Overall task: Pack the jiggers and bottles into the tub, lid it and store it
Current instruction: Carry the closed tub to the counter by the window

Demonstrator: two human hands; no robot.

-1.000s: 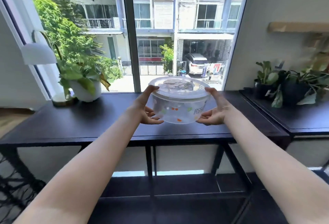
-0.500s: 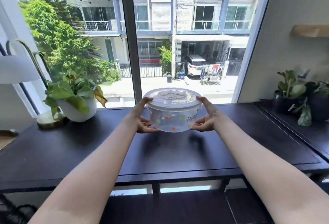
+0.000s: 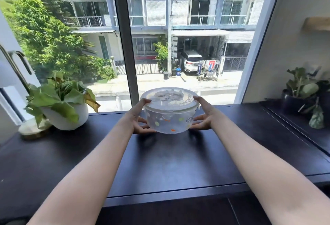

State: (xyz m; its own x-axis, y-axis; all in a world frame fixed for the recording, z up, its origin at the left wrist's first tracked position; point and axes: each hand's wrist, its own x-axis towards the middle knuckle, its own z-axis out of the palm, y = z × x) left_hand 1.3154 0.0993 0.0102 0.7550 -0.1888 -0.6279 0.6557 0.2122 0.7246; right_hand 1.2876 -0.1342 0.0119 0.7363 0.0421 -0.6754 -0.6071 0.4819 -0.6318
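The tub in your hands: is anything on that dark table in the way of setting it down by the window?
Nothing visible. The lidded tub, held by the left hand and right hand, is over bare table. The potted plant stands well off to the left.

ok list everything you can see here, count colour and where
tub: 1, clear with coloured dots, far middle of the table, held on both sides
lid: 1, translucent whitish, on the tub
table: 1, dark, along the window
potted plant: 1, green leaves in a white pot, table's left end
dark potted plants: a cluster, count unclear, green, side surface at right
window: 1, behind the table, street and houses outside
left hand: 1, on the tub's left side
right hand: 1, on the tub's right side
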